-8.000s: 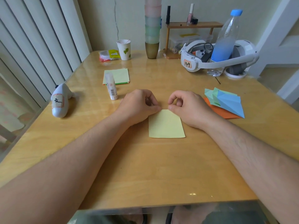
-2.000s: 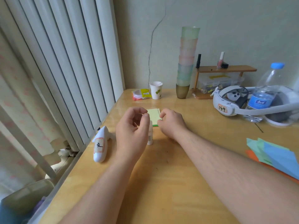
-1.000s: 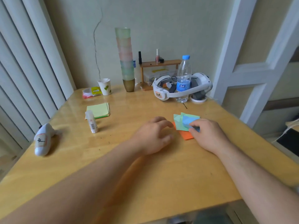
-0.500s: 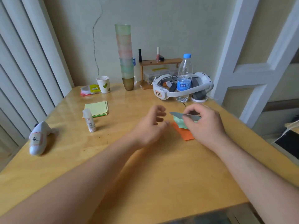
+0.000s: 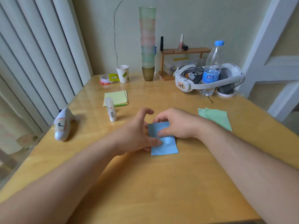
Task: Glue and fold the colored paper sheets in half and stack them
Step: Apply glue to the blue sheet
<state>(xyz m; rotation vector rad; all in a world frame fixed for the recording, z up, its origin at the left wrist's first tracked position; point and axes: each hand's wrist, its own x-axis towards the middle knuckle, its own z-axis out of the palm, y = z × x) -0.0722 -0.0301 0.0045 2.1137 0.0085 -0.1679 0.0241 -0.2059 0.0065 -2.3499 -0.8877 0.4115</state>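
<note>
Two hands on a creased blue paper sheet mid-tabletop: we see left hand thumb pressing, fingers spread; right hand fingers pinching it. Glue stick upright left, w/ folded stack beyond; green sheets right.

Soft daylight from the left, mild motion blur, wide-angle edge bending.

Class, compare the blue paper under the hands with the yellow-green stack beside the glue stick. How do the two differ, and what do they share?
The blue paper is a single piece lying near the table's middle; the yellow-green stack holds several layers farther back by the glue stick.
Both hands, left hand and right hand, touch the blue paper; nothing touches the stack.
The blue paper looks creased; the stack's top looks smooth.
Both are rectangular coloured paper lying flat on the table.
</note>
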